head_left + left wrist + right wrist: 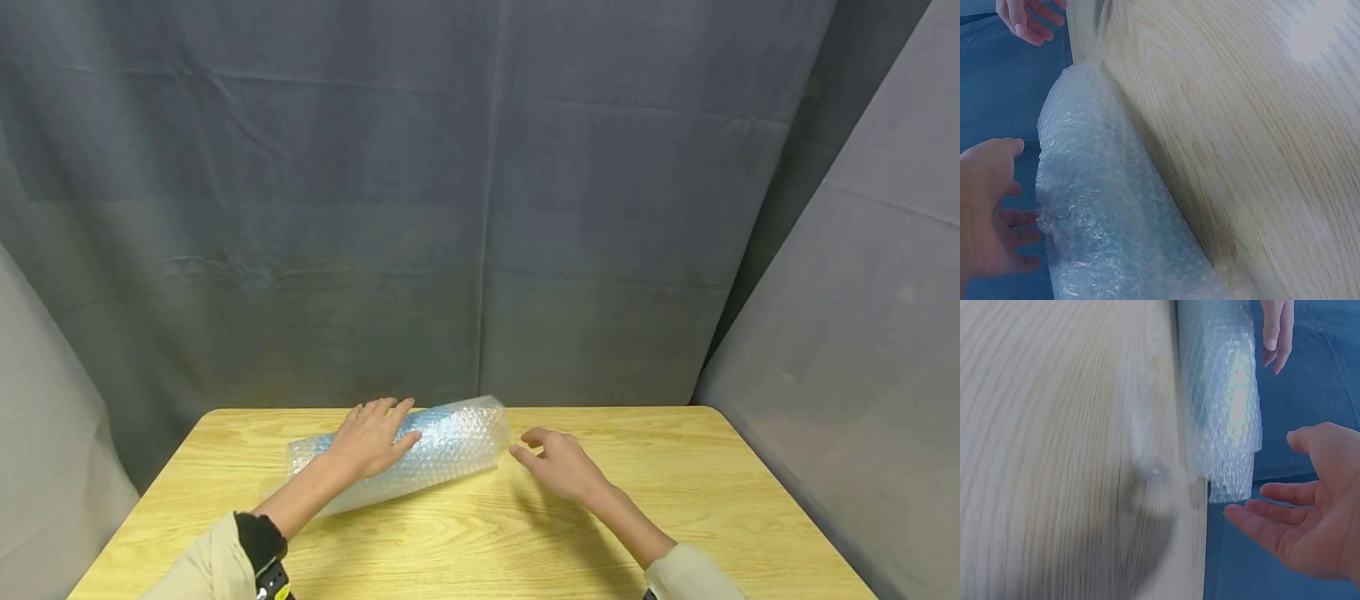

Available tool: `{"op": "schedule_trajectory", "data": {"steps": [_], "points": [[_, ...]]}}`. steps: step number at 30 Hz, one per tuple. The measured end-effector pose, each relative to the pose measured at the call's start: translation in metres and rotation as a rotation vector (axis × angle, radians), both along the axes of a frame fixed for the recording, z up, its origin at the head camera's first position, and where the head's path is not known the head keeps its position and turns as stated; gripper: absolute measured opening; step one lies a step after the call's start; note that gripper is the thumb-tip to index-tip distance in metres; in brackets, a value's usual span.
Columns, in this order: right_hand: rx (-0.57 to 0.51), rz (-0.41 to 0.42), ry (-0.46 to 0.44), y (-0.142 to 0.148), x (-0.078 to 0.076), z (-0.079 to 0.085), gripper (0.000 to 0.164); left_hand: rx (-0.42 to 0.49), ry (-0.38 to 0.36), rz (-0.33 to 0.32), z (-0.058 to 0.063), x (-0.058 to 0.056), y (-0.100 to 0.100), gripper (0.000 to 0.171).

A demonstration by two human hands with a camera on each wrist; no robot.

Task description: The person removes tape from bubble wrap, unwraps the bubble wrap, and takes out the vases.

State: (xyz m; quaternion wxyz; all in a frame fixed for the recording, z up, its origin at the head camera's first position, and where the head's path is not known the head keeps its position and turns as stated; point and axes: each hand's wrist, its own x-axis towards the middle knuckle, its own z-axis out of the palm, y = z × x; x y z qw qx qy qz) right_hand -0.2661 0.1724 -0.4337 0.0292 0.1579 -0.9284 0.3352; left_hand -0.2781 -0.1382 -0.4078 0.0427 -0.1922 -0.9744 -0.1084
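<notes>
At left, the left hand (pixel 372 440), fingers spread, reaches over the bubble wrap (pixel 450 446) lying near the far edge of the worktop (pixel 697 500); just past the wrap's right end, the right hand (pixel 561 467) holds thumb and fingers apart.

Apparently a curtained-off studio booth: a dark grey curtain (pixel 375 208) hangs behind the wood-grain table (pixel 660 508), with paler cloth screens (pixel 862 333) flanking it left and right.

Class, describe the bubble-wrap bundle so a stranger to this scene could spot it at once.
On the wooden table, before the grey curtain, look near the far edge, mostly left of centre. By the left hand lies a long bundle; shiny bubbles with blue showing through set it apart from the plain table and curtain.
</notes>
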Motion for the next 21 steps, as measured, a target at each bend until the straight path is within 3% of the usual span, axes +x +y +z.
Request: {"op": "schedule_trajectory", "data": {"steps": [6, 12, 21], "points": [[-0.080, -0.010, -0.075, -0.013, 0.004, -0.001, 0.048, 0.008, -0.018, -0.008, -0.001, -0.004, 0.000, 0.060], [-0.272, 0.002, -0.269, -0.023, 0.009, -0.006, 0.062, 0.028, -0.045, -0.014, -0.002, -0.007, -0.001, 0.061], [-0.501, -0.054, -0.418, -0.041, 0.012, -0.013, 0.071, 0.028, -0.057, -0.017, -0.002, -0.010, -0.002, 0.061]]}}
